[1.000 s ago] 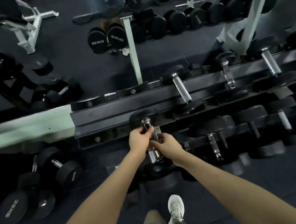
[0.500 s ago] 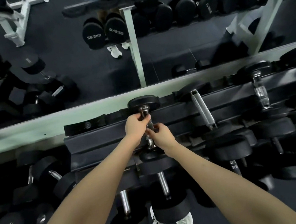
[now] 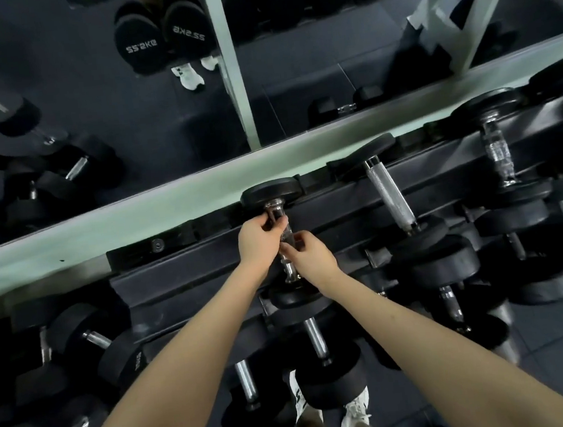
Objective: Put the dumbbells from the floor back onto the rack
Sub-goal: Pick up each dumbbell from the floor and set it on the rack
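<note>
A black dumbbell [image 3: 269, 194] with a chrome handle lies across the top tier of the black rack [image 3: 183, 274], at its left part. Its far head rests by the mirror ledge and its near head sits at the rack's front rail. My left hand [image 3: 258, 239] grips the upper part of the handle. My right hand [image 3: 308, 255] holds the lower part of the same handle. Both arms reach forward over the lower tiers.
More dumbbells [image 3: 388, 196] lie on the top tier to the right, and others fill the lower tiers [image 3: 315, 344]. Heavy dumbbells [image 3: 90, 348] sit at the lower left. A mirror [image 3: 159, 104] behind the rack reflects the gym floor. My white shoes [image 3: 354, 413] stand below.
Both hands have carried the dumbbell up from the lower tier level to the top tier, and my view has come closer to the rack.
</note>
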Tool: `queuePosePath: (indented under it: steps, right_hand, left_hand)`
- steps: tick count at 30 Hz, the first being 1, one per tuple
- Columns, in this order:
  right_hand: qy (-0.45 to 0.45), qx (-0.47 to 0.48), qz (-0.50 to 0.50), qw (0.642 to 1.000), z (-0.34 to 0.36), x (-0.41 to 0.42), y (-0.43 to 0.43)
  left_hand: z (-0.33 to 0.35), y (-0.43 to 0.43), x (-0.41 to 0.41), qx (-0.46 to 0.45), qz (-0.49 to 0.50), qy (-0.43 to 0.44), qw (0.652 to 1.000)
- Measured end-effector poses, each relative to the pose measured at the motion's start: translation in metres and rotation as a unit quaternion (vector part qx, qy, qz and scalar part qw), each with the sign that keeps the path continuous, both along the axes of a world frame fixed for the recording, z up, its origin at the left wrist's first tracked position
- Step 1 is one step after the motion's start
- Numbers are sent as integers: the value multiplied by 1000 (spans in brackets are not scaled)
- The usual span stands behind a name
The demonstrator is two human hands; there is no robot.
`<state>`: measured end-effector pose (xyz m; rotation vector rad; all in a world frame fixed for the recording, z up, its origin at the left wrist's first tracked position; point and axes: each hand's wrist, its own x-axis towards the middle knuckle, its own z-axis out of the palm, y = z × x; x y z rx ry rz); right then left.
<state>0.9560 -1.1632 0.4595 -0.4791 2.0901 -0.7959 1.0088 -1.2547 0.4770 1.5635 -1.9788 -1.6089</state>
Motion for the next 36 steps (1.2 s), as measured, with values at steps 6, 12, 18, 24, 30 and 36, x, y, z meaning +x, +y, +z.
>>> queuePosePath:
  steps: [6,12,18,24,30,36]
  right_hand:
    - [111,20,0,994,14,6,10]
    - [183,9,-59,981,28,7,67]
    - [172,21,-142,975,25,15,167]
    - [136,104,-201,964,7,34,321]
    - [68,192,-262,943,-23,72,516]
    - [25,234,-267,934,-80,105,679]
  left_hand:
    - [14,2,1,-54,-37,-59,996]
    - [31,22,11,-174,-31,-126,976]
    - [37,100,2,-181,-110,-61,975]
    - [23,237,-15,-154,-232,-28,960]
    - [-18,418,7,-100,-331,-67,936]
    - [-80,582,42,-48,-383,-146,911]
